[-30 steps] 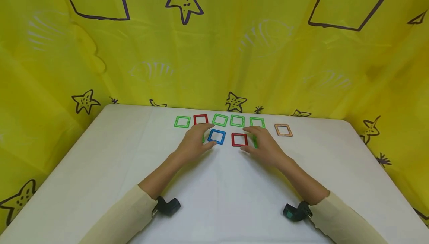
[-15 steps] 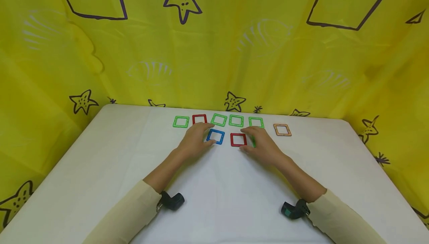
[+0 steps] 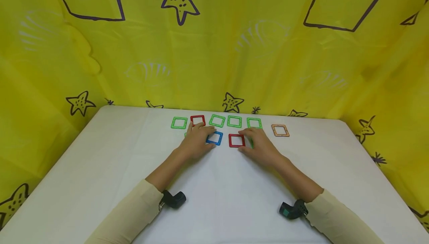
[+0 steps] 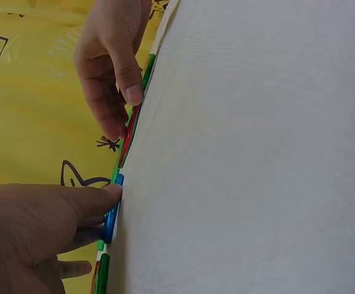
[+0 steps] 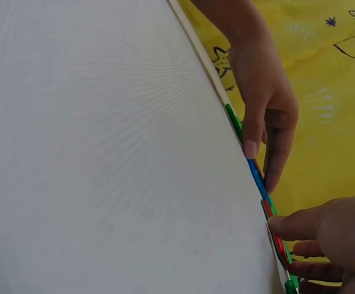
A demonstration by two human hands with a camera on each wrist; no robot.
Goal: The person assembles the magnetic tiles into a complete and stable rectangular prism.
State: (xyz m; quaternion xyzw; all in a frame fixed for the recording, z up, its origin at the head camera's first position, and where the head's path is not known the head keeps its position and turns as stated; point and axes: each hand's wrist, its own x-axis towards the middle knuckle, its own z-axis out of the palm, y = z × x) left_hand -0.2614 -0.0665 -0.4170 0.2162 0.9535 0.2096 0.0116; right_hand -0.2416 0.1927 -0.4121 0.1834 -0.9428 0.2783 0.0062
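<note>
My left hand [image 3: 194,142] holds the blue square magnetic tile [image 3: 221,139] by its near and far edges, thumb on the near side. In the left wrist view the thumb presses on this blue tile [image 4: 111,217]. My right hand [image 3: 262,146] grips the red square magnetic tile [image 3: 230,140] in the same way, thumb in front and fingers behind. The right wrist view has its thumb against the red tile [image 5: 278,240]. Both tiles lie low at the tabletop, with a gap between them. Under the right hand a green tile [image 3: 252,142] is mostly hidden.
Behind the hands runs a row of square tiles: a green one [image 3: 172,123], a red one [image 3: 197,116] and several more green ones. An orange tile [image 3: 280,135] lies at the right. The white table [image 3: 214,199] ends at a yellow curtain [image 3: 207,61].
My left index finger has come over the blue tile's far edge, and the other left fingers have spread. The right fingers have closed in slightly on the red tile. The head view has shifted a little.
</note>
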